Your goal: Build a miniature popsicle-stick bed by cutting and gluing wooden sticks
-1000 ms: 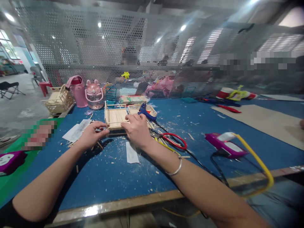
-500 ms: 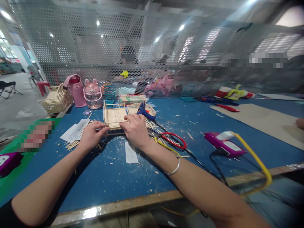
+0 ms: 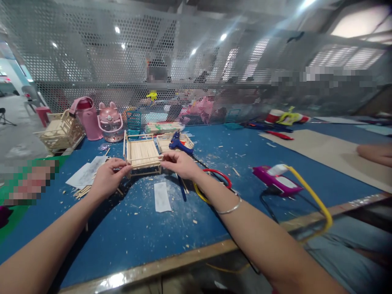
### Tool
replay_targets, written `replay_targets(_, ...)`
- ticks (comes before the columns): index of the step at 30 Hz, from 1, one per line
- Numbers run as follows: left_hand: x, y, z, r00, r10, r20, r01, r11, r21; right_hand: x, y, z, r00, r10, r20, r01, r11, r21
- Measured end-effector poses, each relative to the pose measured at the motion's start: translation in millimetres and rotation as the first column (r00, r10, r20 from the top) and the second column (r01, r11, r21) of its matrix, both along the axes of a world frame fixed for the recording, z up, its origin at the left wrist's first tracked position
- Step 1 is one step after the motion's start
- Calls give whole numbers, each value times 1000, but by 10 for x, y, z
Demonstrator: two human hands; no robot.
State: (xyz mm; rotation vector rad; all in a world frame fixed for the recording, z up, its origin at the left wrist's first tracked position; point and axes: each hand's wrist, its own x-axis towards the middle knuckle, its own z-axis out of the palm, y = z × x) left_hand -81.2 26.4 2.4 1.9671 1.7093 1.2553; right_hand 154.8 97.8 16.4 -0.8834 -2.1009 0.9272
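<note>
A small bed-like model of thin wooden sticks (image 3: 142, 150) stands on the blue table, with a slatted top and raised posts at its left side. My left hand (image 3: 110, 174) pinches its front left corner between thumb and fingers. At the front right corner, my right hand (image 3: 180, 164) is closed in a pinch too. A thin front rail runs between the two pinches. Just behind my right hand lies a blue glue gun (image 3: 180, 143), over a second stick frame (image 3: 162, 142). Red-and-yellow-handled pliers (image 3: 219, 176) are partly hidden by my right forearm.
Loose sticks (image 3: 82, 192) and white paper (image 3: 87, 173) lie left; a paper slip (image 3: 162, 198) lies in front. Behind stand a pink flask (image 3: 88, 122), a pink bottle (image 3: 110, 124) and a finished stick model (image 3: 61, 132). Right: a purple power strip (image 3: 277, 181), cardboard (image 3: 315, 153), another person's hand (image 3: 375, 154).
My right hand has slid right along the model's front to its right corner, uncovering more slats. My left hand keeps its corner. The view has swung right, and the other person's hand shows more.
</note>
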Motion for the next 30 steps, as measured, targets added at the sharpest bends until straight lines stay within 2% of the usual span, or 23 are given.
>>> replay_targets(8,6,7,-21,1000,-4,-16,5,1000,22,-59,-10,1,994,-95,-49,90,992,-94)
replay_targets(17,19,-5,-23,1000,-14,10,14,1000,19,-94,-11,6,990,-68,-124,41,977,-211)
replay_targets(24,76,-25,-17,999,53,-8,-52,997,52,-100,-4,16,992,-73,-105,50,977,-208)
replay_targets(30,98,-34,-23,989,133,67,-131,991,-34,-96,1,6,993,-64,-104,40,976,-216)
